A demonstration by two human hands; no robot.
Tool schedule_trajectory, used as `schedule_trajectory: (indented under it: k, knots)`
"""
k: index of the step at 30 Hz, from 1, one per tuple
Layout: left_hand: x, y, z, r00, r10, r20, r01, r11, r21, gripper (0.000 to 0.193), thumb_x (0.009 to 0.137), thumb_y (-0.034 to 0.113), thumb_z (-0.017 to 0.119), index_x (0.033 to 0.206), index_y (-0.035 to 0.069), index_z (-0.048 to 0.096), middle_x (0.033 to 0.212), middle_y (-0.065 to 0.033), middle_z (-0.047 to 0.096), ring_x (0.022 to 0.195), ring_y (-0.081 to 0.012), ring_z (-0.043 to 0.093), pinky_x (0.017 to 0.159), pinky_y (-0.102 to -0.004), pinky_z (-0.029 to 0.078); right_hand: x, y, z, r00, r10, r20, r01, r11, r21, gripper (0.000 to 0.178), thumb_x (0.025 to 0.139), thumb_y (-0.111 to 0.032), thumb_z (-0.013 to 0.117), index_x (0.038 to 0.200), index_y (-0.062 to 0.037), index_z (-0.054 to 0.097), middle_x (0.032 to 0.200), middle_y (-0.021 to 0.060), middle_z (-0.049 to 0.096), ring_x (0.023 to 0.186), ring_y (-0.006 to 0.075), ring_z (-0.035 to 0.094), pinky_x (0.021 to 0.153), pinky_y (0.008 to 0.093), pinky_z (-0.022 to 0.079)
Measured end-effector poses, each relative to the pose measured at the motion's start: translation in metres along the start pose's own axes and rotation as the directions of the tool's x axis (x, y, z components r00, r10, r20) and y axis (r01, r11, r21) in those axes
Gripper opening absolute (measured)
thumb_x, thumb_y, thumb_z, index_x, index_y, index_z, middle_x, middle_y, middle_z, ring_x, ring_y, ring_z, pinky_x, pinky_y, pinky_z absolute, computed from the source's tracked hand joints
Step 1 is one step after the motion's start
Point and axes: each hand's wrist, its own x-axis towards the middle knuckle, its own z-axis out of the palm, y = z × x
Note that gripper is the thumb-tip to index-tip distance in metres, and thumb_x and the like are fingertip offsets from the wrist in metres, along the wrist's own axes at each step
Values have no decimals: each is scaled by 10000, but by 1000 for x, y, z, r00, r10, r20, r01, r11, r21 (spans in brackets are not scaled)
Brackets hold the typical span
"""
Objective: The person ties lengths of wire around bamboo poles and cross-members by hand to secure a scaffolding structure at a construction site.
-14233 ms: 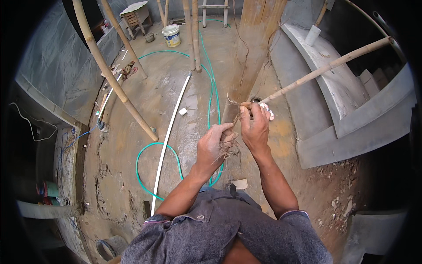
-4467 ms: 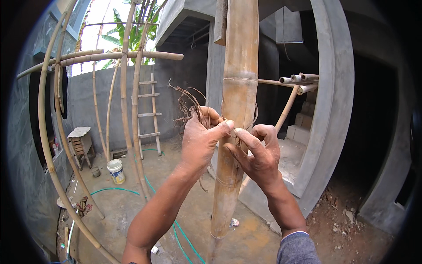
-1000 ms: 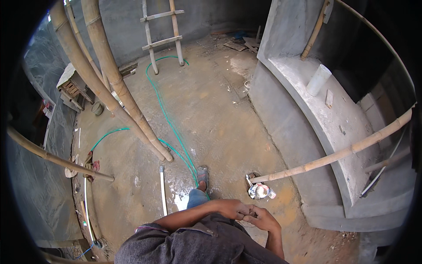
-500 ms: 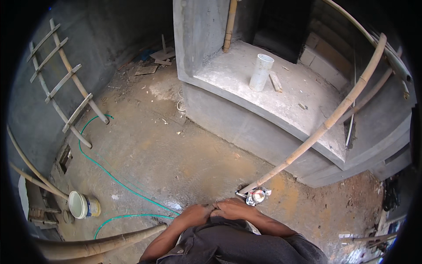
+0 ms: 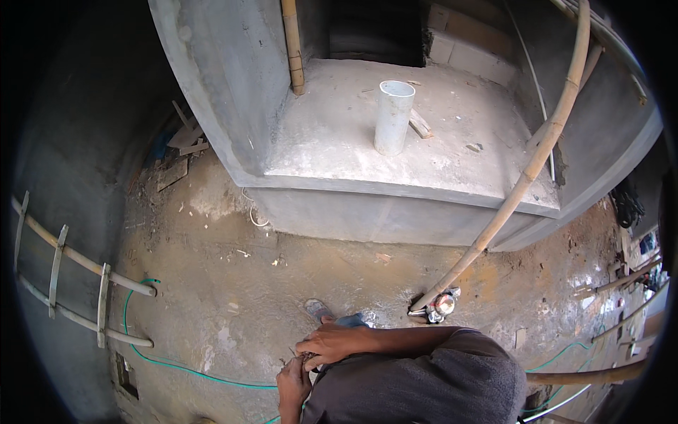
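My left hand (image 5: 292,385) and my right hand (image 5: 326,343) meet close in front of my body, at the lower middle of the view. Both have their fingers curled together. Between them shows a small dark thing, too small to name, with a thin tip poking up. A green hose (image 5: 205,379) runs across the wet floor to just beside my left hand, where the hand hides it. Beyond my right forearm, a shoe (image 5: 318,309) and a blue trouser leg (image 5: 351,321) show on the floor.
A bamboo pole (image 5: 519,184) slants up from a small metal container (image 5: 443,305). A white pipe piece (image 5: 394,119) stands on the raised concrete ledge (image 5: 332,152). At left, a wooden ladder (image 5: 102,311) leans on the wall. Another pole (image 5: 593,373) lies at my right.
My view has swung left, so the ledge sits more centrally and the ladder lower. My joined hands now appear further left, with my right arm reaching across. The bucket has left view.
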Motion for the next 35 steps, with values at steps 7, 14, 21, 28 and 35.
schedule_trajectory:
  k: [7,14,21,28,35]
  knots:
    - [126,-65,-90,998,5,-69,-17,985,-169,330,966,286,455,1023,-1,608,763,-226,620,650,-374,612,591,-403,462,149,36,-104,974,-209,82,218,969,-113,435,846,-399,619,922,23,543,783,238,614,790,419,613,675,491,459]
    - [241,-116,-179,997,22,73,-10,988,-156,232,933,203,528,948,-5,629,717,-227,601,619,-391,583,579,-398,451,257,56,-156,999,-33,-19,29,987,-157,454,859,-421,596,876,32,568,755,212,624,783,423,621,677,483,475]
    - [292,-254,-263,976,8,216,13,995,-96,243,934,299,516,1037,108,627,887,-217,654,841,-436,618,724,-487,487,401,56,-155,987,15,-161,-34,992,-118,483,893,-462,544,1127,-43,491,1011,200,616,944,404,602,816,475,466]
    - [318,-366,-398,956,-64,286,113,980,-161,288,949,355,474,1046,115,598,871,-233,639,866,-458,589,725,-524,464,567,15,-156,946,54,-319,-68,997,-34,520,873,-325,625,1306,-93,452,1161,134,590,1047,350,586,871,421,475]
    - [328,-434,-472,960,-214,182,253,941,-227,272,930,308,536,1072,95,629,861,-222,640,826,-397,621,738,-453,478,700,12,-158,990,-137,-41,125,970,-211,470,892,-285,600,1323,-135,488,1158,141,587,1034,320,595,895,393,469]
